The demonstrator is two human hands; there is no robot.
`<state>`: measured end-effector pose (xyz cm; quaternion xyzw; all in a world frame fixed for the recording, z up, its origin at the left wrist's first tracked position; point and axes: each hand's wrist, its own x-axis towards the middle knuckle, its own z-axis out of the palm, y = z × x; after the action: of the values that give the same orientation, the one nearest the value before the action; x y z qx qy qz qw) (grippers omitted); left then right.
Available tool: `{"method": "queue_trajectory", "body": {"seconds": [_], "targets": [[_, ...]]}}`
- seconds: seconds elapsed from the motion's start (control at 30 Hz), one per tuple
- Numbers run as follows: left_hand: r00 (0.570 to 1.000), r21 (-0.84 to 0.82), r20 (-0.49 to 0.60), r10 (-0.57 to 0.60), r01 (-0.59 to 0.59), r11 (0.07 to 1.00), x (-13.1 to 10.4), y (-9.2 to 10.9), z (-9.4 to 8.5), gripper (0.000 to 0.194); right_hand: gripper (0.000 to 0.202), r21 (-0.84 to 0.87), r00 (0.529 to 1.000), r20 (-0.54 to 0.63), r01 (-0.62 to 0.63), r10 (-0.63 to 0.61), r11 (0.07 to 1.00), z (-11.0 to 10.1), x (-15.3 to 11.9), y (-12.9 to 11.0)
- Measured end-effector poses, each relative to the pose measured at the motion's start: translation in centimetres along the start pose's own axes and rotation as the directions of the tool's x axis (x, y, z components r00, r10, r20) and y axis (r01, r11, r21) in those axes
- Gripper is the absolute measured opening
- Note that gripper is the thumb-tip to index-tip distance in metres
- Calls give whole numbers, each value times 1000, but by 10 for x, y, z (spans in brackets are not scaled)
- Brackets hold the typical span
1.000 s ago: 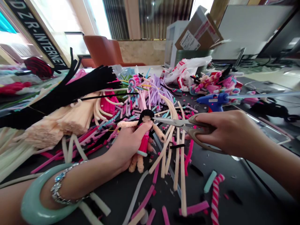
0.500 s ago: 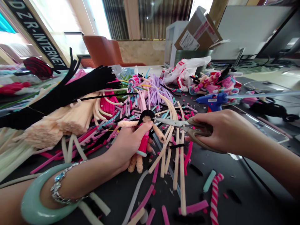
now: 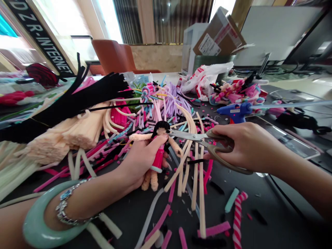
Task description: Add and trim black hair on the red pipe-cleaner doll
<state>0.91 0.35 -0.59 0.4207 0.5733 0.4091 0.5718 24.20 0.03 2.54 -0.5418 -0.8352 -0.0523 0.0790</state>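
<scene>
Near the middle, my left hand [image 3: 145,155] is closed around a small pipe-cleaner doll [image 3: 157,159] with black hair, peach arms and legs, and a bright pink dress with a pale hem. My thumb lies across its upper body, just below the face. From the right, my right hand [image 3: 246,147] grips a pair of scissors [image 3: 190,135] by the brownish-grey handles. The blades are somewhat apart, and their tips reach the right side of the doll's head beside the hair. Whether they touch the hair I cannot tell.
Bundles of black [image 3: 64,109] and peach pipe cleaners [image 3: 75,135] lie at left. A blue glue gun [image 3: 234,112] rests behind my right hand. Cut stems and a striped twisted piece [image 3: 238,218] litter the dark table [image 3: 249,186]. A white plastic bag [image 3: 204,77] sits farther back.
The scissors' handles have spread and the blades have opened more. My left hand and the doll have shifted very slightly to the left.
</scene>
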Motion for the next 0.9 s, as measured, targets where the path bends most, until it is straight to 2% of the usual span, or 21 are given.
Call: {"method": "queue_trajectory", "body": {"seconds": [0.6,0.9], "targets": [[1000,-17,4,-6,6,1000,1,2,1,29,16,27,997,-77,-5,7,1000,2,2,7],[999,54,18,-28,27,998,-1,3,0,29,13,43,993,-118,-7,12,999,1,1,5]]}}
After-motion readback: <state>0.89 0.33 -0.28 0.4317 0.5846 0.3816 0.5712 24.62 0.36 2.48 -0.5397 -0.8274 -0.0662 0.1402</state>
